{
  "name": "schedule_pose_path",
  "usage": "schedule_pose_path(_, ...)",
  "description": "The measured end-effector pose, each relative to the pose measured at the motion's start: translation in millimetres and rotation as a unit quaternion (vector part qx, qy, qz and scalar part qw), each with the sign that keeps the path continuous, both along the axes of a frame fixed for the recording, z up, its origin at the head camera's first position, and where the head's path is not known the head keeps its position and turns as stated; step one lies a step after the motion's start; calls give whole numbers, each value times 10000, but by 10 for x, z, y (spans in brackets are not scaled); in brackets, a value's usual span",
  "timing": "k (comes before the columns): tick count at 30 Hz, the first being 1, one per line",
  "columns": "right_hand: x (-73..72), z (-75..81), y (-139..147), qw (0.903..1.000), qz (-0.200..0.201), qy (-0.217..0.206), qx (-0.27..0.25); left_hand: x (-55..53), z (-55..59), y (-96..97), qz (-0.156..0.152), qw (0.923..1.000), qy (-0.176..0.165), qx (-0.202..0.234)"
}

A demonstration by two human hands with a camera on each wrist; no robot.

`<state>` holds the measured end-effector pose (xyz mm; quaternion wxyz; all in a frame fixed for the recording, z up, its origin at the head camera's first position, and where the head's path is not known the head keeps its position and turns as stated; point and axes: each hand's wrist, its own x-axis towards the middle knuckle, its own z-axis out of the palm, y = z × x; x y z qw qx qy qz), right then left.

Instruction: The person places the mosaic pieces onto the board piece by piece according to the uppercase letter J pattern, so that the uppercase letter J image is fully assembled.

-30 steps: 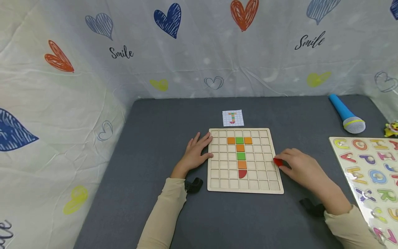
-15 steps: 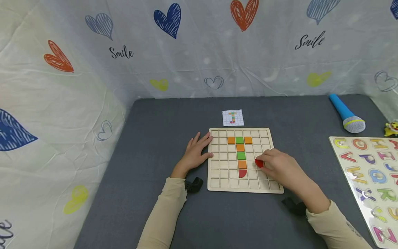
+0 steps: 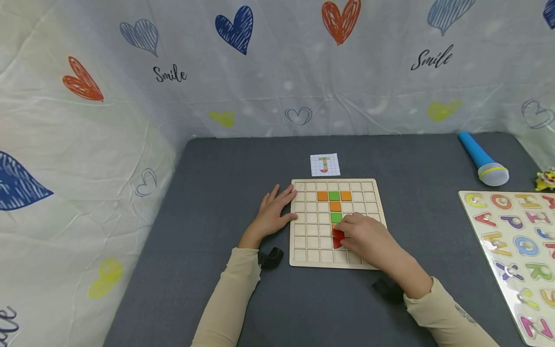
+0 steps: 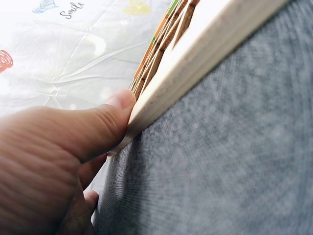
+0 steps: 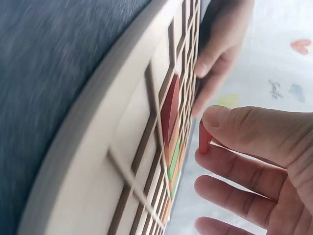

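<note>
A pale wooden grid board [image 3: 311, 242] lies on the dark table. Orange and green square tiles form a T-like top and stem on it, with a red rounded tile [image 5: 170, 110] at the foot of the stem. My right hand [image 3: 368, 241] pinches another red tile [image 5: 204, 138] between thumb and forefinger, held just above the board near that foot. In the head view the hand partly covers the lowest orange tile. My left hand [image 3: 270, 217] rests against the board's left edge, fingers extended and thumb [image 4: 120, 105] touching the rim.
Behind the board lies a small card [image 3: 324, 165] printed with a similar coloured figure. To the right are a letter puzzle board [image 3: 494, 241], a blue toy microphone [image 3: 483, 156] and a small yellow figure [image 3: 545, 180]. A heart-printed curtain [image 3: 269, 86] closes the back.
My right hand has carried the red tile leftward from the board's right edge to the bottom of the tile column. The left hand has stayed in place.
</note>
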<state>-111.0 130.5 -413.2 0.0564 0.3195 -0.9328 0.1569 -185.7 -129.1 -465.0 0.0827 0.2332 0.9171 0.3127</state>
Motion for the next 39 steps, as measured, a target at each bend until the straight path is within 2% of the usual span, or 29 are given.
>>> schedule_pose_path(7, 15, -24, -116, 9999, 113, -72, 109, -1, -8, 1, 20, 10000, -2, 24)
schedule_pose_path(15, 15, -61, -170, 9995, 226, 68, 199, 3, -3, 8, 46, 10000, 4, 29)
schedule_pose_path(39, 25, -93, -249, 9987, 215, -78, 466, 10, 16, 7, 60, 10000, -30, -5)
